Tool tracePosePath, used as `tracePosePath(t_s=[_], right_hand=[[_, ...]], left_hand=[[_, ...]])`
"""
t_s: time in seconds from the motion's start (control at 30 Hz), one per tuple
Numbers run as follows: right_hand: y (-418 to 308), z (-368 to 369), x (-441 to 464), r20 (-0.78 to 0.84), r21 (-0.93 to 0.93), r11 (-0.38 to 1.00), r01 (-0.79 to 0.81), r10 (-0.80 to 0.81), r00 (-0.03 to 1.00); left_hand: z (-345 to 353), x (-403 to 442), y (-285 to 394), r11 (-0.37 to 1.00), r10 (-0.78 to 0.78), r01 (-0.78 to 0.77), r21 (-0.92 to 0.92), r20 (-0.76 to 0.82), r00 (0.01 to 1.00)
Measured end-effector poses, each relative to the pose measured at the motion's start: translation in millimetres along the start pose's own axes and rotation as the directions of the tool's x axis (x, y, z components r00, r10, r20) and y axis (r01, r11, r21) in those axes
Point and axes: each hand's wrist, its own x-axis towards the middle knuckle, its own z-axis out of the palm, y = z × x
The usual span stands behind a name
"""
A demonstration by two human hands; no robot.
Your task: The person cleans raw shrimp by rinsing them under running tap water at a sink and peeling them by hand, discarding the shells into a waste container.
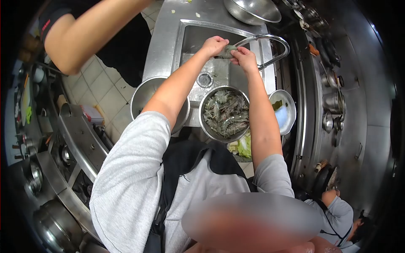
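Observation:
Over the far part of the sink (185, 46), both hands are closed on one greyish raw shrimp (228, 51). My left hand (214, 45) pinches it from the left. On its other side, my right hand (245, 60) grips it between thumb and fingers. The fingers partly hide the shrimp. Closer to my body, a round metal bowl (201, 124) at the sink's near edge holds a heap of raw shrimps (225, 114). A chrome faucet (283, 42) curves in from the right, just beyond my right hand.
A large metal bowl (137, 103) stands left, partly behind my left forearm. Right of my right forearm is a pale bowl (290, 114) with something blue inside. Leafy vegetables (244, 145) lie below the shrimp bowl. A perforated bowl (253, 12) sits beyond the sink. A co-worker's arm (84, 36) reaches across upper left.

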Motion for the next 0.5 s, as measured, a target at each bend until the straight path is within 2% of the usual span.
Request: tracePosePath(t_s=[0.03,0.1,0.13,0.2,0.33,0.4,0.43,0.5], right_hand=[[-4,3,1,0.031,0.0,0.998,-0.065,0.065,0.997],[-2,8,2,0.063,0.0,0.992,-0.128,0.128,0.99],[-4,12,6,0.056,0.017,0.994,-0.105,0.104,0.993],[-6,18,12,0.026,0.015,0.999,-0.031,0.03,0.999],[-11,19,17,0.047,0.068,0.995,-0.069,0.066,0.997],[-11,18,20,0.065,0.086,0.991,-0.103,0.098,0.993],[-12,18,22,0.075,0.109,0.985,-0.134,0.127,0.989],[-18,19,20,0.076,0.18,0.969,-0.17,0.159,0.984]], left_hand=[[-4,-1,-2,1.0,-0.005,0.005,0.004,-0.003,1.0],[-13,-4,1,0.968,-0.134,0.168,-0.188,0.179,0.975],[-18,-5,4,0.97,-0.126,0.158,-0.184,0.174,0.977],[-25,2,-8,0.984,-0.136,0.164,-0.075,0.286,0.949],[-28,-6,-13,0.994,-0.059,0.074,-0.082,0.176,0.983],[-32,-22,9,0.964,-0.229,0.247,-0.101,0.157,0.961],[-35,-20,9,0.964,-0.226,0.244,-0.103,0.155,0.962],[-44,-14,0,0.982,-0.133,0.174,-0.078,0.376,0.917]])
